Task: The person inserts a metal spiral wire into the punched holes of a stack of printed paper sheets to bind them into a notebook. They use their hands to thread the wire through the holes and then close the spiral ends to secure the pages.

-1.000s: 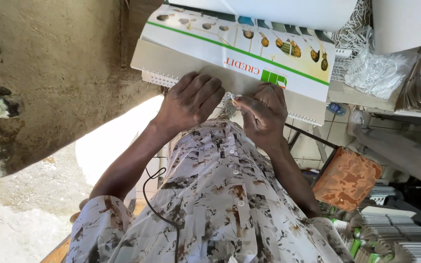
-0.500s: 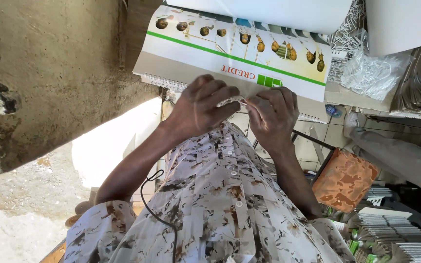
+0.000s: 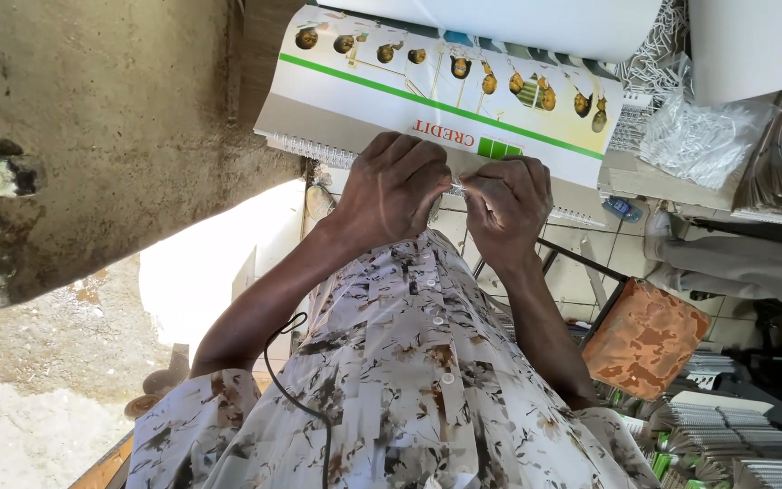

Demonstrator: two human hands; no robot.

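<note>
- We see the left hand [image 3: 391, 195] and the right hand [image 3: 509, 204] meeting knuckle to knuckle, both curled, fingertips pinching a small piece of white wire [image 3: 454, 187] between them; most of the wire is hidden inside the fingers, so we cannot tell its shape.
- Just beyond the fingertips lies the calendar [image 3: 427, 100], its wire-bound edge [image 3: 309, 149] running out to the far side of the left hand; the middle of this binding is covered by both hands, and it reappears past the right hand.
- The calendar's far end is cut off by a white sheet [image 3: 500, 23] laid over it.
- Beyond the right hand, well apart, we make out a tangled heap of white wire pieces [image 3: 694, 136]; single pieces are too fine to tell apart.
- Nearer than the right wrist sits an orange patterned cushion [image 3: 644, 337].
- Outward of the left hand stands a rough concrete wall [image 3: 110, 136]; the open room lies between it and the left forearm.
</note>
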